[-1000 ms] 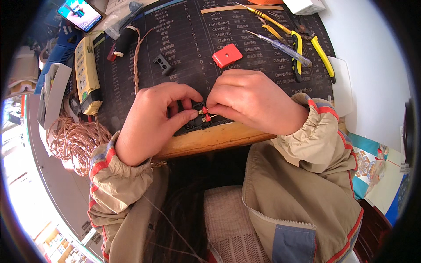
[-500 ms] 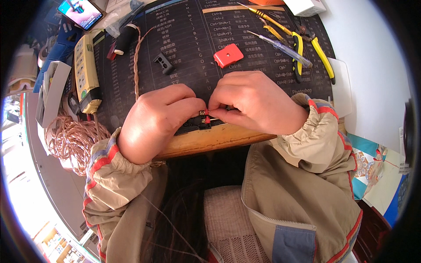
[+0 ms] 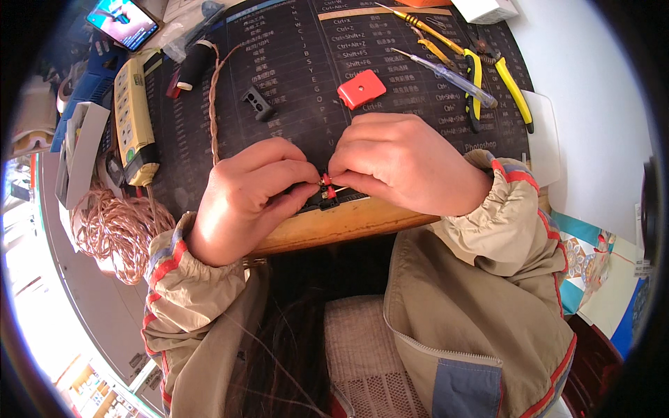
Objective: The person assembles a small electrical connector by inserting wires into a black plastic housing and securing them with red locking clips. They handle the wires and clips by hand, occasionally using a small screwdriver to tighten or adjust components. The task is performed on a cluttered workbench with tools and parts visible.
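Observation:
At the desk mat's near edge, both hands work on a small black and red part with brass-coloured terminals. My left hand has thumb and forefinger closed at its left side. My right hand pinches at its upper right, fingertips pressed together. Fingers partly cover the part, so its exact kind cannot be made out. A twisted copper-coloured wire runs down behind my left hand, where its end is hidden. Just beyond the hands lie a red plastic cover and a small black plastic piece.
At the right lie yellow-black pliers, a clear-handled screwdriver and a yellow screwdriver. To the left are a power strip, a wire coil, a black roll and a lit phone.
My left hand has shifted slightly, its thumb now showing lower beside the small part. My right hand stays almost in place, still pinching.

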A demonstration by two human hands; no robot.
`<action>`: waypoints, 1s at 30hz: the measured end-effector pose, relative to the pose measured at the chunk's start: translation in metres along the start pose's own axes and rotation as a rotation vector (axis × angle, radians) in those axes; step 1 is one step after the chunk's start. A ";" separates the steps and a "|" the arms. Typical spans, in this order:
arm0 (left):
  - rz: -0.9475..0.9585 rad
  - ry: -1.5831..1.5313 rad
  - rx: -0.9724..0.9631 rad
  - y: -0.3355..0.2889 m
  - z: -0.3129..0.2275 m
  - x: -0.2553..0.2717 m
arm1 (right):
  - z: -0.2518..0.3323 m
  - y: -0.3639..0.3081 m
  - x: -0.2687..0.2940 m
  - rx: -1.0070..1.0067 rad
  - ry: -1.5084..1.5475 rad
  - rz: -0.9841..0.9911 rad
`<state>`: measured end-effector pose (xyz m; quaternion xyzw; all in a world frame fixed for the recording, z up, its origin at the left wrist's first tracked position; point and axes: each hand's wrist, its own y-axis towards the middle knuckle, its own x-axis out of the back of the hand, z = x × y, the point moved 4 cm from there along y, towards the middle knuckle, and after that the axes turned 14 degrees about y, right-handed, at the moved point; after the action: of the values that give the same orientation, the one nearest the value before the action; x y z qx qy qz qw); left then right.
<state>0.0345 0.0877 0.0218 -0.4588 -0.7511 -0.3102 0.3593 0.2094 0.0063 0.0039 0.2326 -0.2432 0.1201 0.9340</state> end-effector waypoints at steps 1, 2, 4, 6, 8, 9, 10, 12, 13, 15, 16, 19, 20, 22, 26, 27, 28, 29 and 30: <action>-0.005 -0.006 0.014 0.000 0.000 0.000 | 0.000 0.000 0.000 0.013 -0.014 -0.006; -0.009 -0.013 0.029 0.000 0.000 -0.001 | 0.000 0.000 0.000 0.019 -0.011 -0.014; -0.008 -0.033 0.068 -0.001 -0.001 -0.001 | 0.001 -0.001 -0.001 0.033 -0.019 -0.024; -0.001 -0.045 0.114 -0.001 -0.001 -0.001 | 0.001 -0.001 -0.001 0.026 -0.028 -0.028; 0.011 -0.049 0.167 -0.002 -0.003 -0.002 | 0.000 -0.001 -0.001 0.012 -0.019 -0.020; 0.019 -0.063 0.196 -0.003 -0.003 -0.003 | 0.000 -0.001 -0.001 0.000 -0.005 -0.011; 0.027 -0.078 0.225 -0.004 -0.004 -0.004 | -0.001 -0.001 0.000 -0.012 0.003 0.006; 0.018 -0.084 0.242 -0.005 -0.006 -0.005 | -0.002 -0.001 0.001 -0.032 0.062 0.022; 0.001 -0.076 0.230 -0.005 -0.007 -0.005 | -0.002 -0.002 0.001 -0.043 0.088 0.033; -0.019 -0.056 0.216 -0.005 -0.011 -0.005 | -0.003 -0.003 0.002 -0.093 0.126 0.041; -0.024 -0.043 0.214 -0.006 -0.012 -0.005 | -0.003 -0.003 0.002 -0.114 0.139 0.047; -0.011 -0.049 0.255 -0.006 -0.015 -0.005 | -0.004 -0.003 0.002 -0.155 0.150 0.045; -0.001 -0.056 0.278 -0.007 -0.015 -0.005 | -0.003 -0.003 0.002 -0.156 0.147 0.046; -0.036 -0.008 0.195 -0.006 -0.018 -0.004 | -0.003 -0.002 0.002 -0.158 0.131 0.052; -0.062 0.026 0.199 -0.010 -0.020 -0.004 | -0.002 -0.004 0.002 -0.199 0.185 0.076; -0.069 0.022 0.208 -0.011 -0.020 -0.005 | -0.003 -0.004 0.002 -0.210 0.185 0.085; -0.079 0.013 0.213 -0.011 -0.020 -0.005 | -0.002 -0.005 0.002 -0.202 0.187 0.086; -0.084 -0.004 0.224 -0.012 -0.020 -0.005 | -0.001 -0.005 0.002 -0.176 0.173 0.080; -0.080 -0.005 0.243 -0.012 -0.020 -0.005 | 0.000 -0.004 0.002 -0.131 0.161 0.066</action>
<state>0.0300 0.0653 0.0271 -0.3824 -0.8018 -0.2296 0.3978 0.2127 0.0031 0.0029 0.1524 -0.1821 0.1531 0.9593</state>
